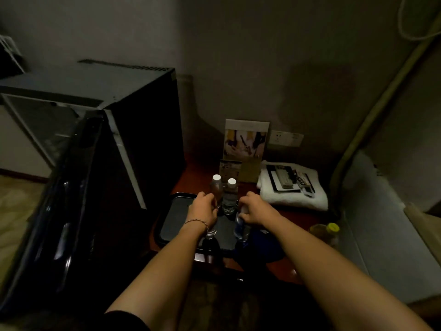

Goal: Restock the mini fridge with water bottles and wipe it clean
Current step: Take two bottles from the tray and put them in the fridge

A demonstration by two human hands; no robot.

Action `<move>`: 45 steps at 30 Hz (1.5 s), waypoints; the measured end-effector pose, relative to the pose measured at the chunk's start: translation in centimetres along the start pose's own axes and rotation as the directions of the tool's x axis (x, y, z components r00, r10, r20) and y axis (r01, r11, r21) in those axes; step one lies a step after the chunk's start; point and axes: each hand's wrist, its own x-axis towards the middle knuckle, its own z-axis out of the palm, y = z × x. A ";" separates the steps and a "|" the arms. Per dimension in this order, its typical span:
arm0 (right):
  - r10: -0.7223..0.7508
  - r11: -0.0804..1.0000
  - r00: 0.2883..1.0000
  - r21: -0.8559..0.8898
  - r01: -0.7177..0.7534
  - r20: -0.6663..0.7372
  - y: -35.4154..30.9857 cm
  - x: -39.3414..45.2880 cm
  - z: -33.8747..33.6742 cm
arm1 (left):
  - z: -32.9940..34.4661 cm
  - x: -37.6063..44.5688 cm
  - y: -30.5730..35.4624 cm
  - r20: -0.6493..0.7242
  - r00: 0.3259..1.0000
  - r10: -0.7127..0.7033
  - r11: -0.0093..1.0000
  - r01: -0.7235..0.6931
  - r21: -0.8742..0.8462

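Observation:
The black mini fridge (133, 120) stands at the left with its door (59, 199) swung open toward me. To its right, a dark tray (171, 220) on a reddish wooden table (298, 220) carries several clear water bottles. Two white-capped bottles (229, 197) stand upright at the tray's far edge. My left hand (202, 211) is curled round the top of a near bottle (210, 237). My right hand (255, 209) grips the top of another near bottle (241, 228). Both caps are hidden under my fingers.
A folded white towel (293, 194) with a remote and cards on it lies at the table's back right. Leaflets (245, 139) lean on the wall beside a socket (286, 138). A yellow-capped bottle (327, 231) stands at the right edge. A dark blue cloth (265, 244) lies near my right wrist.

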 end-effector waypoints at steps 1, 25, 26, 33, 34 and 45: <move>-0.007 1.000 1.000 -0.006 0.007 -0.006 -0.3 -1.4 -0.3 | -0.6 -1.4 0.3 -0.004 1.000 -0.001 1.000 0.001 0.009; -0.364 0.931 0.930 0.014 0.364 0.046 -21.1 -31.4 6.5 | -11.3 -39.4 -7.7 -0.130 0.979 -0.155 0.987 0.160 0.026; -0.370 0.929 0.927 0.015 0.370 0.061 -22.5 -31.7 7.0 | -12.0 -40.0 -9.0 -0.137 0.978 -0.160 0.986 0.166 0.034; -0.407 0.913 0.905 0.070 0.401 0.123 -34.0 -30.4 10.3 | -19.0 -41.4 -19.2 -0.153 0.960 -0.236 0.970 0.241 0.015; -0.414 0.910 0.901 0.057 0.411 0.127 -35.6 -30.0 10.5 | -20.0 -41.2 -20.6 -0.147 0.962 -0.232 0.971 0.237 0.021; -0.415 0.906 0.908 0.118 0.406 0.061 -51.0 -19.2 12.8 | -29.3 -35.8 -34.8 -0.183 0.967 -0.179 0.982 0.187 0.029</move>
